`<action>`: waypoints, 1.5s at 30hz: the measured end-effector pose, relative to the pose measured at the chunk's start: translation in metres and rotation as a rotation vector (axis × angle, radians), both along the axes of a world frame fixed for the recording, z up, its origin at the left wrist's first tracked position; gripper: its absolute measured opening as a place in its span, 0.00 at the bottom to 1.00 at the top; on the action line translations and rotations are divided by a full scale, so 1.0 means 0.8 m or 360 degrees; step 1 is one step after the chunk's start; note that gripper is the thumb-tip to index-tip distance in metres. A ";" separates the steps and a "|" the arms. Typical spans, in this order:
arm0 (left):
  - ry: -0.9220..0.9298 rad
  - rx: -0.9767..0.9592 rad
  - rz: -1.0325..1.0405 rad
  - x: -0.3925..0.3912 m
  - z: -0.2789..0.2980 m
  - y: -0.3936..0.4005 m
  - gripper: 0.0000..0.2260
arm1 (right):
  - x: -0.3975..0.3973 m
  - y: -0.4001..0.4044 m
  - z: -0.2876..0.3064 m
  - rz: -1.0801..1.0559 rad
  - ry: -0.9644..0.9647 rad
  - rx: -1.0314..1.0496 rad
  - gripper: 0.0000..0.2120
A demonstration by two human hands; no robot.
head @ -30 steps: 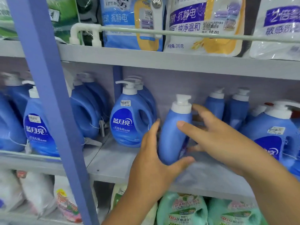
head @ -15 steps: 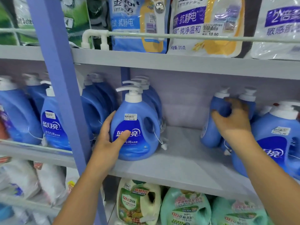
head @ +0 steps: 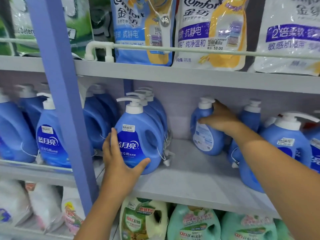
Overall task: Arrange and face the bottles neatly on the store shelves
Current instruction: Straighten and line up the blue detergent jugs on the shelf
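My left hand point(head: 119, 160) grips the lower left side of a large blue detergent jug point(head: 140, 135) with a white pump, its front label facing me, at the head of a row of like jugs on the middle shelf point(head: 195, 181). My right hand point(head: 220, 118) grips the shoulder of a smaller blue pump bottle point(head: 206, 134) near the shelf's back wall, its back label turned toward me. Another small blue bottle point(head: 251, 116) stands behind my right forearm.
A purple upright post point(head: 64, 104) divides the shelving at left, with more blue jugs point(head: 50, 135) beyond it. A large blue jug point(head: 287, 141) stands at right. Comfort refill pouches point(head: 207, 32) sit behind a white rail above. Green and white jugs point(head: 194, 224) fill the shelf below.
My left hand left the small bottle and took hold of the large jug. My right hand reached to the shelf's back, and the small bottle it grips now stands apart, left of the others.
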State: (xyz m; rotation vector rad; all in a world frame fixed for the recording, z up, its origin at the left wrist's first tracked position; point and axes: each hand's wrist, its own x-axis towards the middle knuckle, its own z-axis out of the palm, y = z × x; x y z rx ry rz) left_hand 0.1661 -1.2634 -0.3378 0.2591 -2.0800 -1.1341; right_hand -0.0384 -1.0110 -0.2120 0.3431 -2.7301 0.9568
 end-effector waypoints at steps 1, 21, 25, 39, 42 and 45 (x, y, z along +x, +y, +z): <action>0.0024 0.0028 -0.0005 -0.001 -0.002 -0.001 0.59 | -0.002 -0.002 0.001 0.0108 -0.0013 -0.0024 0.29; 0.0180 0.0125 0.0028 -0.010 -0.009 -0.002 0.56 | -0.005 -0.021 -0.029 0.0363 -0.0312 0.0023 0.62; 0.0157 0.0181 0.0031 -0.009 -0.008 -0.002 0.56 | -0.010 -0.063 -0.053 0.0000 -0.0004 0.0000 0.56; 0.0057 0.0181 -0.0032 -0.002 -0.005 -0.007 0.60 | -0.051 -0.088 -0.080 -0.0240 0.0087 0.0031 0.58; 0.0122 0.0039 0.0130 0.005 0.000 0.003 0.55 | -0.033 -0.076 -0.065 -0.0201 -0.0048 0.0138 0.49; 0.0657 -0.0435 0.0181 0.014 0.013 0.043 0.35 | 0.024 -0.035 -0.031 -0.0138 0.0257 0.0335 0.19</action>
